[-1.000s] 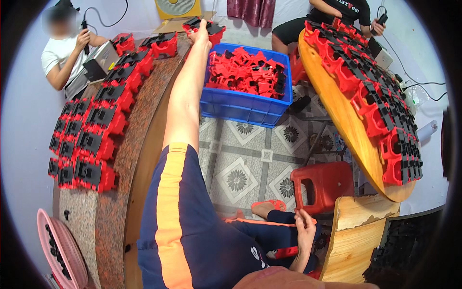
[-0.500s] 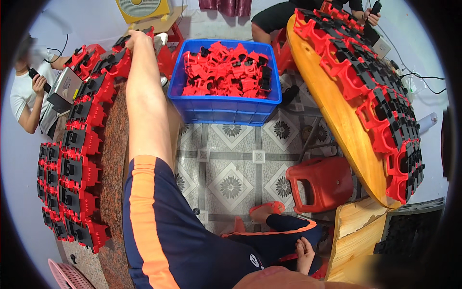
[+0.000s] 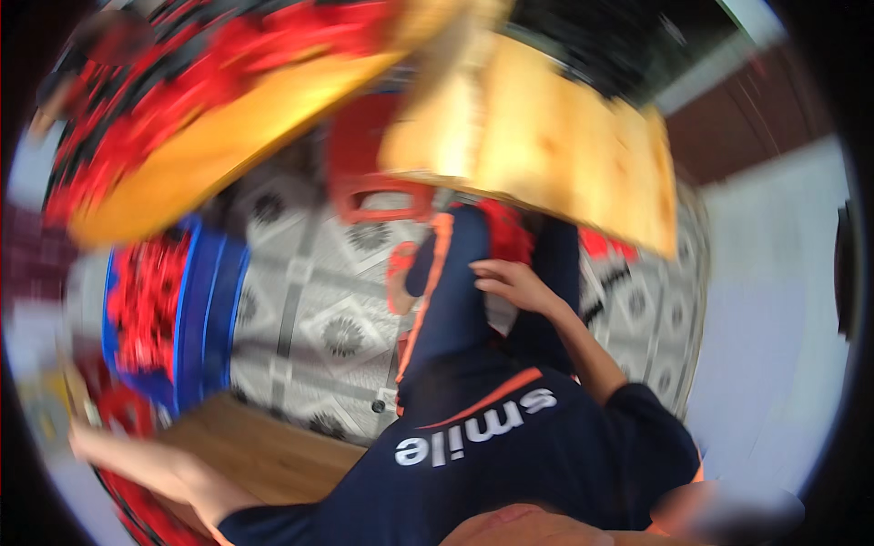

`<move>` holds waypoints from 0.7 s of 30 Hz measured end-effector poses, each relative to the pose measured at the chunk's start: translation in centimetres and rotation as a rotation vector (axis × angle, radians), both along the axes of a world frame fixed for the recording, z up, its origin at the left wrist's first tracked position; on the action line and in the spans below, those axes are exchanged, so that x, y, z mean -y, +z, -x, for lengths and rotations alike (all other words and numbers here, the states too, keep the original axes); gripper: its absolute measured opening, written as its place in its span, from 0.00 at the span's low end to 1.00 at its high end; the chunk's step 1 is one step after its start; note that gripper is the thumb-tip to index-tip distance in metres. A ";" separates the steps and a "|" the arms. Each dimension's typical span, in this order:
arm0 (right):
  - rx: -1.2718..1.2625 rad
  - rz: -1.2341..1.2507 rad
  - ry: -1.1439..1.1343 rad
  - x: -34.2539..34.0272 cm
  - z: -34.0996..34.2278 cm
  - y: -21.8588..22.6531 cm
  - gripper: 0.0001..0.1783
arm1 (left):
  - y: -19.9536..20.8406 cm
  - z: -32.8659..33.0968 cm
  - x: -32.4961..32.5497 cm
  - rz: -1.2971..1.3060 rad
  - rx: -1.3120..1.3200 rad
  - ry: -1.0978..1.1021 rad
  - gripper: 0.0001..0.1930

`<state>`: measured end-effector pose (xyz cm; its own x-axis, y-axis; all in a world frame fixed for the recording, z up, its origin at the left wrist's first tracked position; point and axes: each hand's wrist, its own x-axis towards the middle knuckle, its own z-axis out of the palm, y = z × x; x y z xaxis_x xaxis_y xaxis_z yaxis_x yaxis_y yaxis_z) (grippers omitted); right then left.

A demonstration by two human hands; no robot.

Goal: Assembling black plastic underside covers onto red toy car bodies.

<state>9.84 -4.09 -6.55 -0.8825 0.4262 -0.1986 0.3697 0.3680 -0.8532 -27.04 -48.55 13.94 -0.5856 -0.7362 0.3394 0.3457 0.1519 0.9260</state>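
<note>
Stretched out to the far left, my left hand (image 3: 84, 439) is small and smeared by motion, so its fingers cannot be made out. Below that arm lie red and black plastic parts (image 3: 137, 510), beside a brown table side (image 3: 273, 446). My right hand (image 3: 512, 282) rests on my thigh with its fingers extended and nothing visible in them. Between the two hands, nearer the left, stands a blue crate (image 3: 211, 314) heaped with red plastic parts (image 3: 147, 305).
A yellow wooden table (image 3: 241, 136) at the upper left carries rows of blurred red and black parts (image 3: 228, 59). A red stool (image 3: 369, 173) stands beside a wooden board (image 3: 564, 146). Patterned tiles cover the floor (image 3: 314, 291); a pale wall (image 3: 774, 300) is at the right.
The view has swung sharply to the right, bringing the wooden board and right wall in. My left arm now reaches out at the lower left; my right hand stays at my leg.
</note>
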 end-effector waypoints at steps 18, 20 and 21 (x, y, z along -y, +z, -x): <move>-0.644 0.272 -1.336 -11.2 -34.1 -8.5 0.14 | -23.4 -43.8 -46.2 0.983 -0.141 -2.128 0.12; -0.477 0.273 -1.596 -13.7 -37.8 -13.5 0.14 | -27.9 -45.2 -48.4 1.118 0.130 -2.103 0.13; -0.487 0.305 -1.596 -15.0 -39.5 -16.2 0.14 | -30.4 -46.0 -49.6 1.153 0.132 -2.088 0.13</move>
